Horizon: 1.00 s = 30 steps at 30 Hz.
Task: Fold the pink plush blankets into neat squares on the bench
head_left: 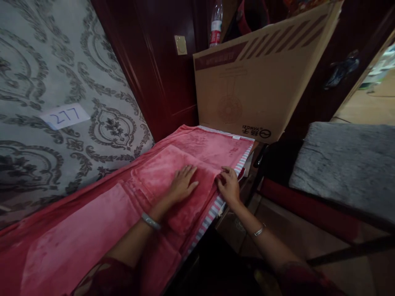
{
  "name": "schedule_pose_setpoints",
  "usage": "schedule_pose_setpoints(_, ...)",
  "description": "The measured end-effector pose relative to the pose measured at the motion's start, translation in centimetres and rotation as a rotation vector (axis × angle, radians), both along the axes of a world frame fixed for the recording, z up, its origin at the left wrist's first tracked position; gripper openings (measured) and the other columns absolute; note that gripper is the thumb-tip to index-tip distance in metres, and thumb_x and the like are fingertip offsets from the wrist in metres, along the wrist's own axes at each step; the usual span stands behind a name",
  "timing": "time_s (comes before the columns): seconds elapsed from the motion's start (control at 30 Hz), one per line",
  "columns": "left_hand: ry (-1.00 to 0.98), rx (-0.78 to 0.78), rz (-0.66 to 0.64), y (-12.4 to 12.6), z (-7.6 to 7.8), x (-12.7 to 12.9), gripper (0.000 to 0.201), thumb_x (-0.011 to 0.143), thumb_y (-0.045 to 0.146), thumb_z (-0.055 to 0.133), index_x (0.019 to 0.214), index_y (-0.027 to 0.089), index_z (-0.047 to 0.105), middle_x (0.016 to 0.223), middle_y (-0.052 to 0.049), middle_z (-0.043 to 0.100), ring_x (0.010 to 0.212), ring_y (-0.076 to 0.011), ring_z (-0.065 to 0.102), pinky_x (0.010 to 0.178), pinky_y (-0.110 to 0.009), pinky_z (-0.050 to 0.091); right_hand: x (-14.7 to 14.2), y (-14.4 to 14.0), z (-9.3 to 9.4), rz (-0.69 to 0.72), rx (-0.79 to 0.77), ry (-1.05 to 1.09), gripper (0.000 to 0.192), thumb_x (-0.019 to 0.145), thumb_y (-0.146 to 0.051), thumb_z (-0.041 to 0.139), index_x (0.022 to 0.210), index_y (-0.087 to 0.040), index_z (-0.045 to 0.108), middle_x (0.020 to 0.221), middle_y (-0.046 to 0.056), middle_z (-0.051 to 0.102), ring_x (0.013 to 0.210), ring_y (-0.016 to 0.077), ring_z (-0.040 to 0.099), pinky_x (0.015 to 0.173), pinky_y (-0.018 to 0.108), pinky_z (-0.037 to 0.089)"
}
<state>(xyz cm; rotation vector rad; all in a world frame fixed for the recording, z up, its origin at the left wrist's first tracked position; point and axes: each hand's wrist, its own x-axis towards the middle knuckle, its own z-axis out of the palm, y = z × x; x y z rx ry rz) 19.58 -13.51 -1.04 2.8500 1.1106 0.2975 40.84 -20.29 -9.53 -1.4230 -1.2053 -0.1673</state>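
Note:
A folded piece of pink plush cloth (163, 164) lies on a larger pink plush cover (212, 146) spread over a long surface. My left hand (183, 183) rests flat on the folded cloth, fingers stretched out and slightly spread. At the cloth's right corner, my right hand (228, 185) pinches its edge between thumb and fingers. Beneath that hand runs the cover's striped border (210, 216), in white, grey and pink. Another smooth pink plush section (77, 242) lies to the left.
A large cardboard box (247, 82) stands at the back, with a bottle (216, 24) behind it. To the right is a seat with a grey fluffy cover (345, 164). A paper marked 277 (65, 116) sticks to the patterned wall (108, 119) on the left.

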Motion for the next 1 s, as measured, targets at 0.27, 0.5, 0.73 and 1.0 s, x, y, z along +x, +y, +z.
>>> schedule_pose_setpoints(0.27, 0.131, 0.157, -0.037, -0.2, -3.9, -0.2, 0.06, 0.1, 0.041, 0.046, 0.157, 0.027, 0.036, 0.165, -0.014, 0.032, 0.152, -0.0345, 0.029, 0.119, -0.065, 0.026, 2.3, 1.4, -1.0, -0.106, -0.218, 0.168, 0.014, 0.078, -0.028, 0.047, 0.083, -0.023, 0.059, 0.078, 0.005, 0.066, 0.072, 0.0212, 0.06, 0.069, 0.033, 0.049)
schedule_pose_setpoints(0.5, 0.116, 0.159, -0.025, -0.6, -3.5, -0.1, 0.061, 0.1, 0.042, 0.045, 0.158, 0.026, 0.034, 0.166, -0.013, 0.03, 0.152, -0.0331, 0.027, 0.121, -0.062, 0.023, 3.2, 1.7, 0.2, 0.065, -0.232, -0.039, 0.066, 0.064, -0.015, 0.053, 0.129, -0.019, 0.06, 0.107, 0.009, 0.07, 0.099, 0.0266, 0.064, 0.088, 0.042, 0.052)
schedule_pose_setpoints(0.73, 0.126, 0.075, -0.007, -1.5, -2.7, -0.2, 0.061, 0.099, 0.044, 0.047, 0.157, 0.027, 0.035, 0.166, -0.014, 0.028, 0.153, -0.0344, 0.026, 0.121, -0.063, 0.022, 3.9, 2.1, -0.8, 0.035, -0.296, -0.07, 0.039, 0.07, -0.014, 0.049, 0.1, -0.019, 0.074, 0.096, 0.01, 0.073, 0.095, 0.028, 0.066, 0.086, 0.042, 0.054)
schedule_pose_setpoints(1.0, -0.007, 0.002, 0.086, 1.3, 1.1, -2.0, 0.053, 0.099, 0.04, 0.047, 0.149, 0.023, 0.048, 0.157, -0.014, 0.046, 0.147, -0.0293, 0.04, 0.121, -0.053, 0.031, 7.1, 1.2, -0.4, 0.298, -0.357, -0.074, 0.04, 0.074, -0.023, 0.05, 0.104, -0.02, 0.077, 0.099, 0.009, 0.077, 0.089, 0.0267, 0.071, 0.081, 0.041, 0.058)
